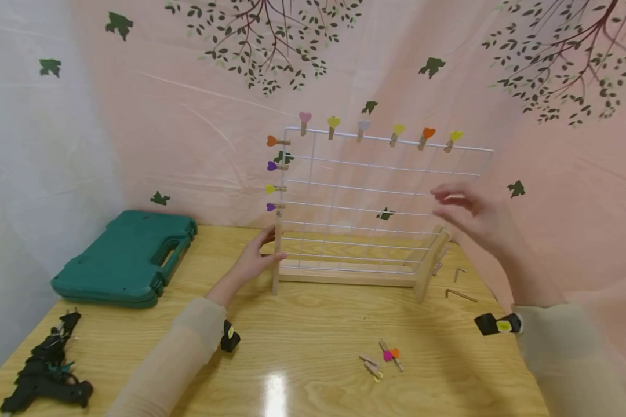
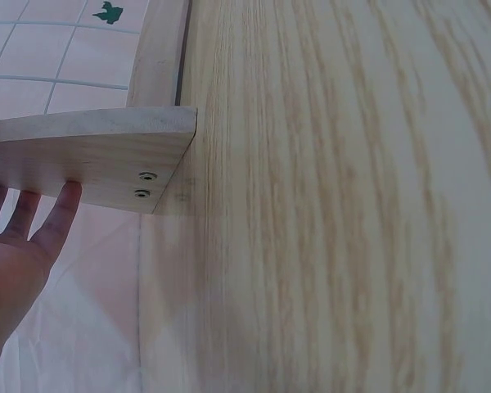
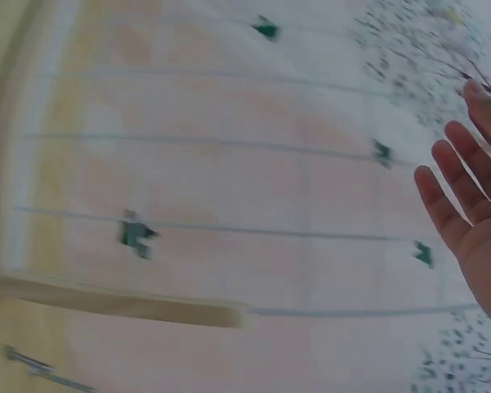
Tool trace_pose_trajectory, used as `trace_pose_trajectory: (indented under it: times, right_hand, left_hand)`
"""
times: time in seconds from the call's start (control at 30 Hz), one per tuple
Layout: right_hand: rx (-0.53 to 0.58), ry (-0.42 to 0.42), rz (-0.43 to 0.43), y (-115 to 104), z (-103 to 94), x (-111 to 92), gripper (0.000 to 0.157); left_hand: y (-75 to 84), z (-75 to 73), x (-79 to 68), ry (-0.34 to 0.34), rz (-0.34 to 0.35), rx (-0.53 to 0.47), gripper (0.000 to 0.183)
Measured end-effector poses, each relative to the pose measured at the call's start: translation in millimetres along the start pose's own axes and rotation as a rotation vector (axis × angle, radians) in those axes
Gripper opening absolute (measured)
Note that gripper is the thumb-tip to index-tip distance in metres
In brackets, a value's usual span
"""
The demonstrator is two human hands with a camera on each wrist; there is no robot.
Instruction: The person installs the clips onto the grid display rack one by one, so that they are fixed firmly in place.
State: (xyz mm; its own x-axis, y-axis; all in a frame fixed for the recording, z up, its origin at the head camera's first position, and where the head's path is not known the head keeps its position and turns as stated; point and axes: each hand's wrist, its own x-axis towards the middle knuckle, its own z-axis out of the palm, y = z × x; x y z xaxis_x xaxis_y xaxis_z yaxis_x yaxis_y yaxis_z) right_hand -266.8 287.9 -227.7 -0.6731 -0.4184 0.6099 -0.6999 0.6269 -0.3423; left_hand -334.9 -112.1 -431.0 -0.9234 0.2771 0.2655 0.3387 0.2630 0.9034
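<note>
A white wire grid (image 1: 355,188) stands upright in a wooden stand (image 1: 346,278). My left hand (image 1: 254,255) grips the stand's left side panel (image 2: 90,151), thumb on one face and fingertips against the outer face. Small clothespins with coloured hearts are clipped along the grid's top edge, among them a pink one (image 1: 305,123). More sit down its left edge, such as an orange one (image 1: 277,141). My right hand (image 1: 477,217) is raised by the grid's right side, fingers extended and holding nothing.
Loose heart clothespins (image 1: 391,354) lie on the table (image 1: 292,347) in front of the stand. Hex keys (image 1: 461,295) lie to its right. At left are a green plastic case (image 1: 120,260) and a black glue-gun-like tool (image 1: 49,370). A printed curtain (image 1: 229,162) hangs behind.
</note>
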Motion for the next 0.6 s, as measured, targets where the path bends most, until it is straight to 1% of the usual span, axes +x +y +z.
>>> trace_pose_trajectory:
  times: [0.07, 0.1, 0.23, 0.3, 0.37, 0.43, 0.53, 0.6]
  right_hand:
    - [0.004, -0.090, -0.003, 7.9, 19.6, -17.7, 0.039]
    - [0.016, -0.124, -0.018, 12.7, 30.3, -26.5, 0.041]
    - [0.089, -0.275, -0.058, 25.9, 69.8, -61.5, 0.043]
    - [0.132, -0.350, -0.048, 31.9, 87.1, -79.2, 0.043]
    - [0.160, -0.433, -0.017, 36.3, 101.7, -95.7, 0.042]
    - [0.199, -0.513, 0.014, 40.3, 114.1, -109.6, 0.041]
    - [0.253, -0.638, 0.056, 44.3, 128.5, -125.5, 0.040]
    - [0.263, -0.711, 0.065, 46.7, 135.9, -133.7, 0.039]
  left_hand:
    - [6.1, -0.5, -1.5, -0.007, -0.001, -0.015, 0.072]
    - [9.7, -0.8, -2.4, -0.009, -0.002, -0.020, 0.071]
    - [23.6, -1.2, -6.1, -0.012, -0.014, -0.039, 0.070]
    - [24.5, -1.1, -6.0, -0.015, -0.012, -0.036, 0.070]
    - [21.9, -1.1, -4.9, -0.015, -0.010, -0.043, 0.070]
    - [15.6, -0.9, -2.9, -0.012, -0.009, -0.044, 0.071]
    - [4.8, -0.5, -0.1, -0.002, -0.003, -0.032, 0.072]
    - [-0.9, -0.3, 1.1, 0.005, 0.000, -0.016, 0.072]
